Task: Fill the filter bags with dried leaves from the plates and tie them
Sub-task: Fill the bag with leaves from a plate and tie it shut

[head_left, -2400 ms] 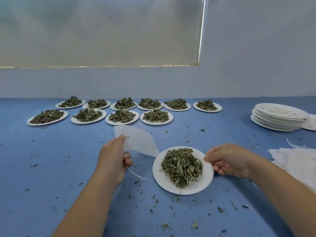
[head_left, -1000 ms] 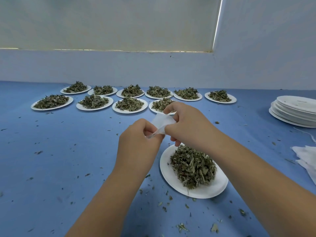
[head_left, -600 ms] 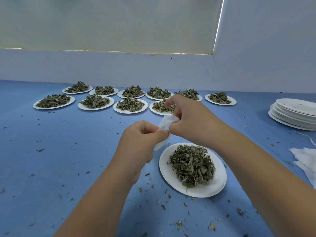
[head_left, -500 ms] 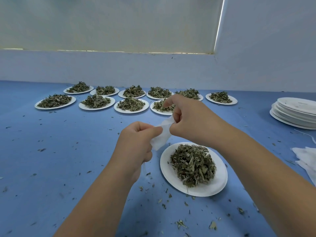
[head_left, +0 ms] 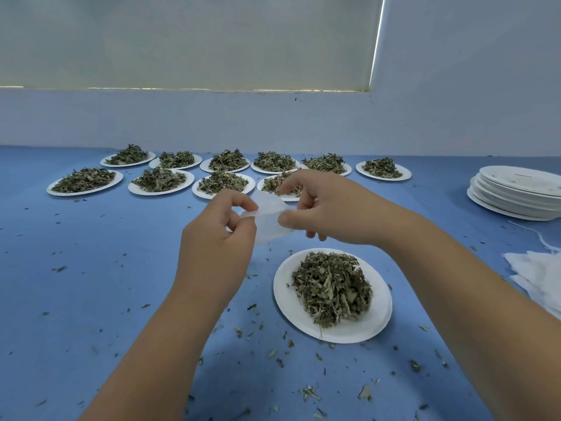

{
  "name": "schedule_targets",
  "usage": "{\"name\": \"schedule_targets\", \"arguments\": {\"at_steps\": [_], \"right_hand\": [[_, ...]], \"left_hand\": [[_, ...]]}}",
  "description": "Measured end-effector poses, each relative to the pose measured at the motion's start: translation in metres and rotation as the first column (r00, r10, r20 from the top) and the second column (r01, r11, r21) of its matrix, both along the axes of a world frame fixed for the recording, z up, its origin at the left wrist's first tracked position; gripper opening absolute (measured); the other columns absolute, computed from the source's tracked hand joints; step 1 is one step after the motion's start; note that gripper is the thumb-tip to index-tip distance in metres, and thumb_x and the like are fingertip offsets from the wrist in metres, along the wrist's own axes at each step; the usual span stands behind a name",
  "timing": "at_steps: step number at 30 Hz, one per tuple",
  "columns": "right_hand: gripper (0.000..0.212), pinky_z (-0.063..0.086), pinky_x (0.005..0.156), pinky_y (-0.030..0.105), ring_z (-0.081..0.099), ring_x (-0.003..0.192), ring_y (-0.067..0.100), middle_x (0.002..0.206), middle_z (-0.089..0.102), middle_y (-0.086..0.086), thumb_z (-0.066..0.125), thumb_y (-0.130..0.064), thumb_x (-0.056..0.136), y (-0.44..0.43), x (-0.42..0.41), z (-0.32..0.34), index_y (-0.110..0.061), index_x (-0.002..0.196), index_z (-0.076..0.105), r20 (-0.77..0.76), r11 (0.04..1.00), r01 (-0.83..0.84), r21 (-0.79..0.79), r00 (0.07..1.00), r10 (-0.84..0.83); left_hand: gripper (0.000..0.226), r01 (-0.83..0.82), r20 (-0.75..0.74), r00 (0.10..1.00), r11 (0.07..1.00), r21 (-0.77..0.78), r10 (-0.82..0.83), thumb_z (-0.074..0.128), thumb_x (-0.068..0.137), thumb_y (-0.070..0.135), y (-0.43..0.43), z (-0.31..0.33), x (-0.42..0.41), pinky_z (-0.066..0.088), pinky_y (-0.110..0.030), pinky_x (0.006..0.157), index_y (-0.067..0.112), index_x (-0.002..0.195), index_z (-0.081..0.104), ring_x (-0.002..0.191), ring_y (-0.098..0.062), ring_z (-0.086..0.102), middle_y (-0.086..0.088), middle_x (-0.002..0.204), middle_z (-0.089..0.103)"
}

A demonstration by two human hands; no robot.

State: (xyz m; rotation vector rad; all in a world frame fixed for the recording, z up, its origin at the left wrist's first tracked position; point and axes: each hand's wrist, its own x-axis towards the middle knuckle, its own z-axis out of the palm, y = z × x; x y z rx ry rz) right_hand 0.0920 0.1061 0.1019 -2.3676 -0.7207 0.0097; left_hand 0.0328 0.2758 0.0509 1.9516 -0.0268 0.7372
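A thin white filter bag (head_left: 268, 218) hangs in the air between my hands, above the blue table. My left hand (head_left: 217, 241) pinches its left edge between thumb and forefinger. My right hand (head_left: 326, 208) pinches its right edge the same way, and the bag is spread a little between them. Below and to the right sits a white paper plate (head_left: 376, 322) with a heap of dried green leaves (head_left: 331, 287). The bag looks empty.
Several more white plates of dried leaves (head_left: 159, 179) stand in two rows at the back. A stack of empty plates (head_left: 516, 192) sits at the far right. A pile of white filter bags (head_left: 543, 278) lies at the right edge. Leaf crumbs are scattered over the blue table (head_left: 91, 284).
My right hand left the plate's rim and rose to the bag held by my left hand. Both hands then pulled the crumpled bag apart, and it is now spread wider.
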Motion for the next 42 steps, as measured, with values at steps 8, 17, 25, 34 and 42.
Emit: {"name": "schedule_targets", "arguments": {"at_steps": [8,17,25,34,42], "right_hand": [[0.07,0.056,0.069,0.033,0.065,0.085,0.02,0.102,0.059,0.003,0.027,-0.068,0.092,-0.03,0.029,-0.015,-0.011,0.123,0.052,-0.163,0.771,0.222,-0.597,0.907,-0.388],[0.06,0.058,0.066,0.029,0.067,0.087,0.018,0.099,0.063,0.004,0.031,-0.068,0.091,-0.034,0.031,-0.025,-0.018,0.109,0.06,-0.354,0.805,0.086,-0.586,0.867,-0.35],[0.049,0.049,0.061,0.026,0.062,0.074,0.009,0.091,0.061,-0.005,0.037,-0.065,0.092,-0.025,-0.003,0.001,-0.024,0.109,0.058,-0.096,0.81,0.171,-0.561,0.959,-0.268],[0.049,0.045,0.081,0.028,0.051,0.098,0.008,0.107,0.048,-0.014,0.05,-0.069,0.081,-0.019,-0.059,-0.017,-0.038,0.118,0.053,0.022,0.859,0.158,-0.487,0.985,-0.169],[0.043,0.038,0.067,0.025,0.051,0.098,0.013,0.106,0.04,-0.011,0.055,-0.056,0.087,-0.012,-0.064,-0.035,-0.042,0.127,0.049,0.09,0.857,0.151,-0.493,0.988,-0.123]], "left_hand": [[0.028,-0.071,0.059,0.996,0.997,-0.002,0.071,0.049,0.082,0.006,0.0,0.0,0.001,0.025,-0.01,0.035,0.03,0.073,0.06,0.042,-0.007,0.035,-0.003,0.055,0.041],[0.026,-0.036,0.048,0.998,0.997,0.074,0.032,0.05,0.083,0.008,0.0,-0.006,0.004,0.025,-0.012,0.037,0.03,0.074,0.061,0.042,-0.009,0.031,0.006,0.049,0.033],[0.023,-0.019,0.036,0.999,0.992,0.128,0.015,0.052,0.085,0.011,0.0,-0.01,0.008,0.03,-0.013,0.041,0.03,0.074,0.06,0.046,-0.008,0.036,0.006,0.049,0.036],[0.021,-0.033,-0.014,0.999,0.971,0.238,0.037,0.053,0.086,0.013,-0.002,-0.019,0.019,0.034,-0.014,0.047,0.029,0.076,0.062,0.052,-0.005,0.044,0.016,0.054,0.05],[0.019,0.027,-0.118,0.993,0.96,0.277,0.006,0.053,0.087,0.017,-0.008,-0.024,0.018,0.038,-0.019,0.051,0.027,0.074,0.064,0.055,-0.007,0.047,0.008,0.052,0.049]]}}
